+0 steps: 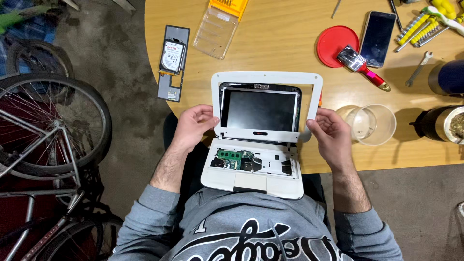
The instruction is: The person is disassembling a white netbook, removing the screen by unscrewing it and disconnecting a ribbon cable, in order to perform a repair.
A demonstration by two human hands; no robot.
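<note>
A small white laptop (251, 181) rests on my lap against the table edge, its keyboard gone and a green circuit board (232, 157) exposed. My left hand (193, 125) grips the left side of the white screen bezel (267, 77). My right hand (331, 135) grips the bezel's right side. The bezel stands partly lifted off the dark screen (261, 110).
On the wooden table (275, 43) lie a hard drive (172, 55) on a grey cover, a clear plastic case (217, 29), a red lid (334, 43), a paintbrush (362, 65), a phone (377, 37), screwdriver bits (419, 29), a wrench (418, 68) and a clear cup (372, 124). A bicycle (48, 145) stands at left.
</note>
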